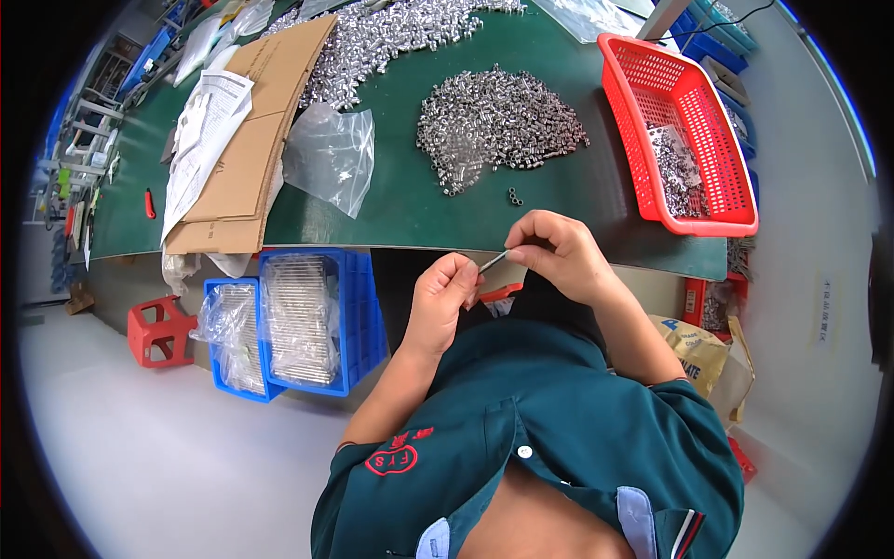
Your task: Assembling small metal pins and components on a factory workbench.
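Observation:
Just off the near edge of the green table, both of my hands meet at a thin grey metal rod. My left hand is closed round its lower end, fingers curled. At the upper end, my right hand pinches it between thumb and forefinger. Whether a small part sits on the rod is too small to tell. Beyond my hands lies a heap of small shiny metal sleeves. Several loose sleeves rest between that heap and my right hand.
A red perforated basket holding small metal parts stands on the right of the green table. Leftward lie a clear plastic bag and flattened cardboard. A larger metal heap is farther back. Blue crates with rods stand below left, near a red stool.

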`<state>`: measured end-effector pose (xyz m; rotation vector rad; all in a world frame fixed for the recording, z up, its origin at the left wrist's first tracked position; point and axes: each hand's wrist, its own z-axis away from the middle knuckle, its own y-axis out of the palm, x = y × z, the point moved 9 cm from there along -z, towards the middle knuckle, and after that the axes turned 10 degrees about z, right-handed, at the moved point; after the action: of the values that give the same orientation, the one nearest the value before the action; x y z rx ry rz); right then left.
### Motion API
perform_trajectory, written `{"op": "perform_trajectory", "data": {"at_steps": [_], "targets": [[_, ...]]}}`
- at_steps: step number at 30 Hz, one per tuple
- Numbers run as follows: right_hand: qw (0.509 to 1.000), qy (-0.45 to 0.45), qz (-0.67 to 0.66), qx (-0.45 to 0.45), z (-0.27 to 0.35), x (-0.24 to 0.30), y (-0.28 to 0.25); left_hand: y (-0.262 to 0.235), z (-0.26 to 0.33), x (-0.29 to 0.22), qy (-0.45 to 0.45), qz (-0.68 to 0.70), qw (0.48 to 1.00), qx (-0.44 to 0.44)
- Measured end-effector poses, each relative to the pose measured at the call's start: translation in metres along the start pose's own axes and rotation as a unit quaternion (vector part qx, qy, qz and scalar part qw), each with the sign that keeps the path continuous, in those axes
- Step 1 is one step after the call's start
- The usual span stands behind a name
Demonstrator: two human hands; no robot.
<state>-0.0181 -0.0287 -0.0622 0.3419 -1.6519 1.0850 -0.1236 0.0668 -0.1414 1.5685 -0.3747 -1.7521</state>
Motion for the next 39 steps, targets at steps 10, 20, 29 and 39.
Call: {"op": "perform_trajectory", "data": {"at_steps": [10, 20, 29, 39], "targets": [[0.992, -0.103, 0.072, -0.005, 0.005, 0.020, -0.006, 0.005, 0.002, -0.014, 0.044, -0.130, 0.991, 0.004], [0.996, 0.034, -0.075, 0.040, 0.009, -0.011, 0.019, 0.011, -0.001, -0.002, 0.000, -0.016, 1.000, 0.019], [0.966, -0.021, 0.211, -0.147, -0.003, -0.015, -0.032, -0.005, 0.000, -0.002, 0.001, 0.007, 1.000, -0.004], [0.911, -0.056, 0.359, -0.195, -0.022, -0.011, -0.023, -0.008, 0.003, -0.006, 0.013, 0.008, 1.000, -0.021]]}}
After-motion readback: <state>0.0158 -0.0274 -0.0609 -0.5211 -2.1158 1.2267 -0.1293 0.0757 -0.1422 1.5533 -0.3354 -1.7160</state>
